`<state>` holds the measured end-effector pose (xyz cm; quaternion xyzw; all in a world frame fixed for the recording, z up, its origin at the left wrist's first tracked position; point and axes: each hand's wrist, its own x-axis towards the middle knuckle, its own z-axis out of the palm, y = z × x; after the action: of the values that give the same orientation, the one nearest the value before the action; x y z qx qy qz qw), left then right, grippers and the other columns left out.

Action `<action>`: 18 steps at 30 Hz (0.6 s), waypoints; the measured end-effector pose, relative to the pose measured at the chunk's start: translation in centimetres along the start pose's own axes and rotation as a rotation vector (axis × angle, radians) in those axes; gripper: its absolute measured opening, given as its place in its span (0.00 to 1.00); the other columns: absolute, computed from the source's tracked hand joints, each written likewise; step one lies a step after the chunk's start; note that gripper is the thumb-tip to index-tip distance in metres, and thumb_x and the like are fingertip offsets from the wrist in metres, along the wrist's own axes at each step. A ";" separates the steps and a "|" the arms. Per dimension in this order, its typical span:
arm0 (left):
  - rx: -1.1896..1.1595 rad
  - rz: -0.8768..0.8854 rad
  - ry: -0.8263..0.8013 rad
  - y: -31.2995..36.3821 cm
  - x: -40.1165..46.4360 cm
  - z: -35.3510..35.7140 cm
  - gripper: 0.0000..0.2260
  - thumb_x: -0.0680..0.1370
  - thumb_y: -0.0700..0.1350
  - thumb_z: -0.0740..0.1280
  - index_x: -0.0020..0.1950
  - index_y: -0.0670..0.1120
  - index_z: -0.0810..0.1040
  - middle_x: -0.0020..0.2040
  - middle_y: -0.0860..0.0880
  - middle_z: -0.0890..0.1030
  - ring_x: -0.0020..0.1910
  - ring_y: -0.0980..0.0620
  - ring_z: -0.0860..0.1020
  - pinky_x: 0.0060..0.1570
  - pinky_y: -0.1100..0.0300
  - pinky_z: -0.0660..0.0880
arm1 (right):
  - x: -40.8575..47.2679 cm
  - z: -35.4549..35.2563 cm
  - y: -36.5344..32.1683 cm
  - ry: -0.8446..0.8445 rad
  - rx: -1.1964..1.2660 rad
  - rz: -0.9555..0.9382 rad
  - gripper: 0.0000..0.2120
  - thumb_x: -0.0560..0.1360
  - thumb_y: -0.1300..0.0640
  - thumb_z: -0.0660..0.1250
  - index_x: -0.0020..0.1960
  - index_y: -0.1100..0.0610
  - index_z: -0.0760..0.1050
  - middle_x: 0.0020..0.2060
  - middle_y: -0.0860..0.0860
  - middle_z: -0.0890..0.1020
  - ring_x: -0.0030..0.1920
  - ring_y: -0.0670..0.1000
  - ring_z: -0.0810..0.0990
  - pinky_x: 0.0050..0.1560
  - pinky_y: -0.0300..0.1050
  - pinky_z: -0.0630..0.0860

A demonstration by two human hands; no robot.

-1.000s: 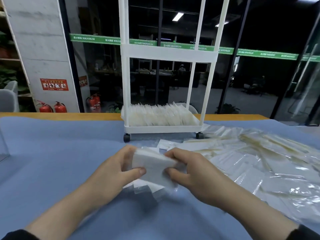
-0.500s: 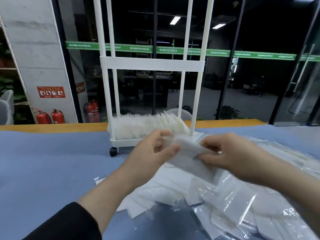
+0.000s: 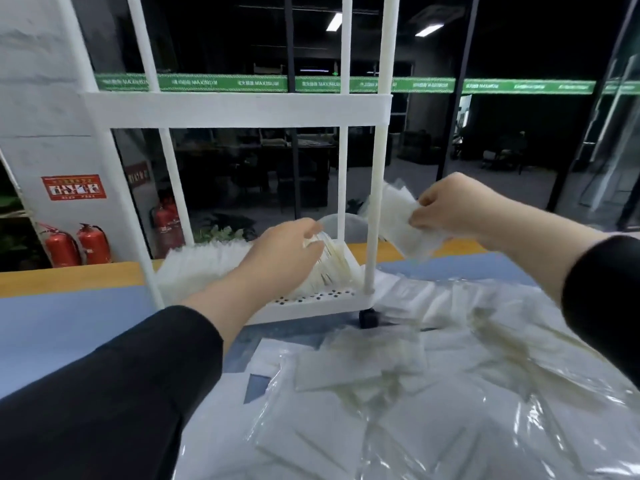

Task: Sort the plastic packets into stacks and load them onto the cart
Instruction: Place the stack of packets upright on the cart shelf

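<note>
A white wheeled cart [image 3: 313,304] stands on the blue table, its lowest shelf holding a row of upright plastic packets [image 3: 204,268]. My left hand [image 3: 284,251] reaches into that shelf and presses against the right end of the row, fingers bent over the packet tops. My right hand [image 3: 446,206] grips a stack of white packets [image 3: 401,220] in the air, just right of the cart's front right post. A loose heap of clear packets [image 3: 433,375] covers the table at the right and near me.
The cart's upper shelf rim [image 3: 235,110] crosses above both hands, and its thin posts stand beside them. A black caster [image 3: 367,318] sits at the cart's front right corner. Bare blue tabletop [image 3: 69,327] lies to the left. Glass walls and fire extinguishers are behind.
Both hands had held one stack together. Now the left hand has let go and gone into the cart's shelf, while the right hand has lifted the stack up beside the cart. The view moved closer.
</note>
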<state>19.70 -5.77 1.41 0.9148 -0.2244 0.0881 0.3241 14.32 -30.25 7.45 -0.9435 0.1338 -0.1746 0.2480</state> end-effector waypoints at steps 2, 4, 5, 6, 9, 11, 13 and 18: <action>0.032 0.008 -0.021 -0.1 1.5 0.6 0.18 0.84 0.49 0.59 0.74 0.56 0.71 0.71 0.55 0.75 0.67 0.51 0.75 0.59 0.57 0.72 | 2.1 1.8 -0.8 -0.036 0.003 -0.008 0.08 0.71 0.61 0.68 0.38 0.66 0.77 0.29 0.56 0.73 0.27 0.54 0.71 0.29 0.40 0.68; 0.046 -0.006 -0.047 -0.3 2.7 1.0 0.19 0.83 0.48 0.59 0.75 0.55 0.70 0.72 0.54 0.74 0.63 0.50 0.77 0.58 0.56 0.73 | 3.8 3.5 -1.4 -0.073 -0.016 -0.023 0.07 0.72 0.61 0.68 0.37 0.64 0.76 0.29 0.56 0.74 0.28 0.55 0.74 0.31 0.44 0.73; 0.055 -0.013 -0.058 -0.5 3.3 1.1 0.20 0.83 0.47 0.59 0.76 0.55 0.70 0.73 0.54 0.74 0.63 0.50 0.77 0.59 0.56 0.73 | 4.5 4.3 -1.5 -0.097 -0.022 -0.030 0.08 0.73 0.60 0.69 0.37 0.63 0.76 0.29 0.57 0.76 0.30 0.56 0.76 0.33 0.46 0.76; 0.067 -0.012 -0.065 -0.7 3.7 1.2 0.20 0.83 0.47 0.59 0.76 0.55 0.69 0.74 0.54 0.73 0.65 0.50 0.76 0.62 0.56 0.73 | 5.1 5.0 -1.6 -0.116 -0.029 -0.036 0.09 0.73 0.60 0.69 0.37 0.63 0.76 0.31 0.57 0.78 0.32 0.57 0.78 0.35 0.46 0.78; 0.107 -0.003 -0.099 -1.1 4.8 1.6 0.20 0.84 0.47 0.58 0.78 0.54 0.68 0.76 0.52 0.71 0.70 0.49 0.72 0.66 0.56 0.70 | 6.5 6.7 -1.8 -0.156 -0.075 -0.031 0.11 0.75 0.61 0.69 0.35 0.61 0.72 0.31 0.54 0.76 0.34 0.57 0.76 0.31 0.41 0.72; 0.110 0.004 -0.115 -1.1 5.3 1.9 0.20 0.85 0.48 0.57 0.78 0.54 0.67 0.76 0.52 0.70 0.68 0.49 0.73 0.62 0.57 0.71 | 7.1 7.4 -1.9 -0.170 -0.086 -0.034 0.10 0.75 0.62 0.68 0.36 0.61 0.71 0.31 0.54 0.76 0.33 0.55 0.76 0.34 0.44 0.73; 0.101 0.012 -0.131 -0.9 5.7 2.3 0.19 0.85 0.48 0.57 0.77 0.55 0.67 0.75 0.53 0.71 0.65 0.50 0.75 0.60 0.57 0.73 | 7.7 8.0 -1.8 -0.175 -0.017 -0.055 0.12 0.74 0.61 0.70 0.35 0.61 0.71 0.30 0.54 0.76 0.33 0.55 0.77 0.38 0.48 0.76; 0.104 0.002 -0.195 -0.8 6.5 3.5 0.22 0.85 0.48 0.57 0.80 0.54 0.64 0.76 0.54 0.70 0.70 0.50 0.72 0.63 0.58 0.71 | 7.9 9.2 -2.3 -0.200 0.032 -0.089 0.16 0.72 0.61 0.70 0.30 0.57 0.66 0.25 0.49 0.69 0.26 0.50 0.69 0.28 0.42 0.67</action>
<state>25.85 -9.67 0.24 0.9343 -0.2509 0.0103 0.2529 25.45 -27.11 3.19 -0.9571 0.0635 -0.0927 0.2670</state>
